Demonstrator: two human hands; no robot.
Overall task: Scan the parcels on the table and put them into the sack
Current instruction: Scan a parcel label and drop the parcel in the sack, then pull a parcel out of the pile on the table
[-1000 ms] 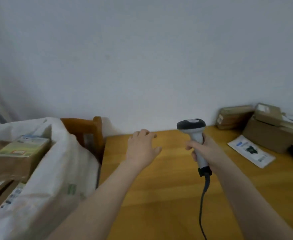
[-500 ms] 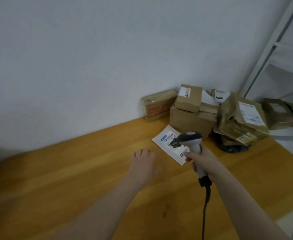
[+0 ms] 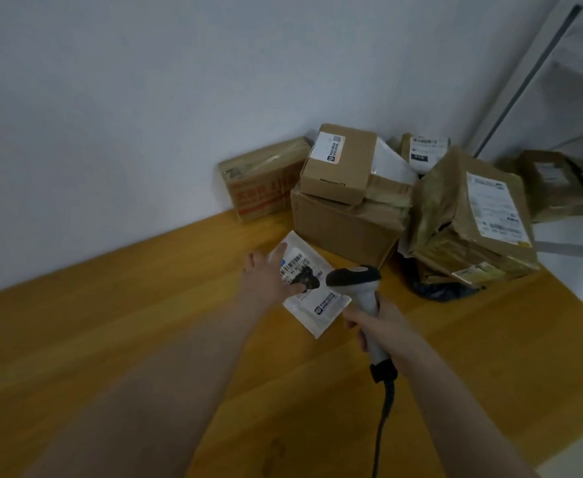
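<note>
Rests spread left hand point(image 3: 264, 279) on far-left half of white packet point(image 3: 321, 310), long axis slanting far-left to near-right. Grips scanner point(image 3: 353, 276) in right hand point(image 3: 384, 331), just right of the barcode point(image 3: 295, 265).

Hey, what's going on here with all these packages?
A person is scanning parcels at a wooden table. Their left hand rests with straight fingers on a white flat parcel whose barcode label faces up. The right hand grips a corded handheld scanner, held close beside that parcel. A pile of cardboard boxes sits against the wall behind it.
</note>
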